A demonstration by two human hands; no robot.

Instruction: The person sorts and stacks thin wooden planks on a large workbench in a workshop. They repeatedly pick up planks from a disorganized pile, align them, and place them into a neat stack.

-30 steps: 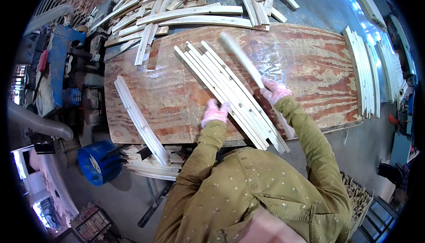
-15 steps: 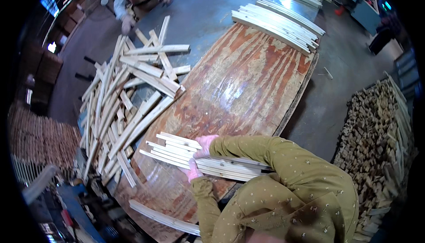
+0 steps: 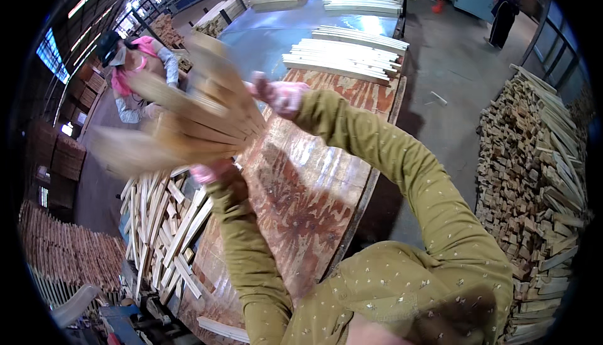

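Plywood board is bare below your arms; its right edge drops to open floor. Your left hand and right hand, both raised, grasp a blurred bundle of wooden slats above the board's left edge; count unreadable. Two slat stacks sit at its far end.

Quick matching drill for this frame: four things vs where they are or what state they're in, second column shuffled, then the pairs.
1. slat bundle
2. loose slats
3. neat stacks
4. offcut pile

A. far end of the table
B. heaped at far right
C. lifted in both hands, blurred
D. scattered left of the board

Pairs: 1-C, 2-D, 3-A, 4-B
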